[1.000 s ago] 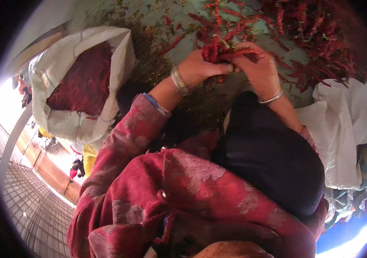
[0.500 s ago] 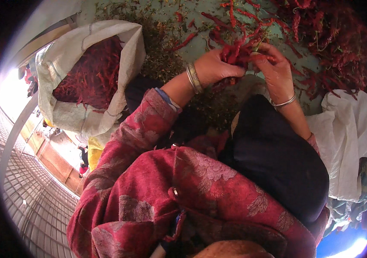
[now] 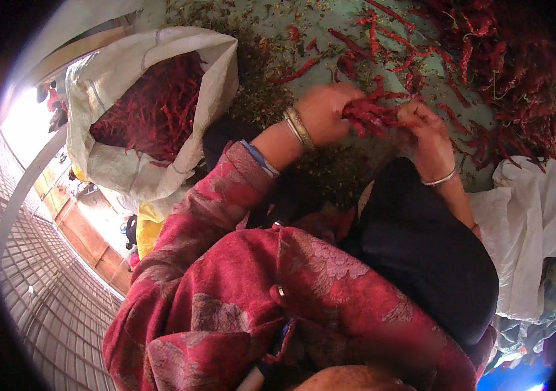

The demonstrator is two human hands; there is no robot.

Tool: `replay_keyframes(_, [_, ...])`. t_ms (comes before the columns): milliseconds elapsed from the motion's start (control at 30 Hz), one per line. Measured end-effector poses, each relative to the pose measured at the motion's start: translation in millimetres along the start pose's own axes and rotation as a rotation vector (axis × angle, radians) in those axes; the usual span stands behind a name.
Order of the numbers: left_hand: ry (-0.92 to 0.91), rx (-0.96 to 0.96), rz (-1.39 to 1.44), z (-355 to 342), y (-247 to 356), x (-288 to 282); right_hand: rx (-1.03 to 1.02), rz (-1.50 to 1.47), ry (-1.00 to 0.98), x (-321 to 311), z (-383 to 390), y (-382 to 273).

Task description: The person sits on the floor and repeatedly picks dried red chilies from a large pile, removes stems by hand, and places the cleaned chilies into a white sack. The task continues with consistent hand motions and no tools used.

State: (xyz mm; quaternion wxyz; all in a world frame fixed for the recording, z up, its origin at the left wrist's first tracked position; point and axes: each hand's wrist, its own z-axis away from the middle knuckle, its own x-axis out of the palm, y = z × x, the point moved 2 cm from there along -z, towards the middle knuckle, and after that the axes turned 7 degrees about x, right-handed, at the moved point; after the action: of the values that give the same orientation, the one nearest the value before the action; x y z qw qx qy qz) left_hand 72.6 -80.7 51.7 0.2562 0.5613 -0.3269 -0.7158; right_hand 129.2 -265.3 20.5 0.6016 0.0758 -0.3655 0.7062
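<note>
My left hand (image 3: pixel 328 114), with bangles at its wrist, is closed around a bunch of dried red chilies (image 3: pixel 370 116) that stick out to the right. At the bunch's right end, my right hand (image 3: pixel 426 130) has its fingers bent and pinched together; motion blur hides exactly what lies between them. Both hands are above the green ground sheet (image 3: pixel 336 65), where loose dried chilies are scattered. To the left of my left hand stands a white woven sack (image 3: pixel 219 85) with its mouth wide, holding many dried red chilies (image 3: pixel 154 111).
A big heap of dried chilies (image 3: pixel 519 85) spreads over the far right. Stem and leaf debris (image 3: pixel 261 85) covers the ground beside the sack. White cloth (image 3: pixel 519 228) lies right of my dark-trousered knee (image 3: pixel 427 241). A wire mesh panel (image 3: pixel 50 306) curves along the left.
My left hand has shifted slightly right and down, and the chili bunch shows more fully out of its grip. My right hand has moved a little right and down, blurred by motion.
</note>
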Motion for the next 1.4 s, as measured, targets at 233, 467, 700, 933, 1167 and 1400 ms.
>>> replay_keyframes(233, [0.192,-0.307,0.074,47,-68,-30,0.001,0.247,-0.086,-11,24,-10])
replay_keyframes(467, [0.136,-0.667,0.890,11,-28,-24,-0.528,0.998,0.629,-93,27,-20])
replay_keyframes(700, [0.054,-0.819,1.076,15,-9,4,-0.518,1.575,0.812,-121,35,-21])
replay_keyframes(933, [0.050,-0.837,1.101,10,3,15,-0.517,1.359,0.693,-120,29,-14])
replay_keyframes(1167, [0.071,-0.831,1.349,-6,9,50,-0.414,1.022,0.405,-36,22,-4])
replay_keyframes(1400, [0.142,-0.816,1.426,-15,15,54,-0.395,1.030,0.230,-14,14,5])
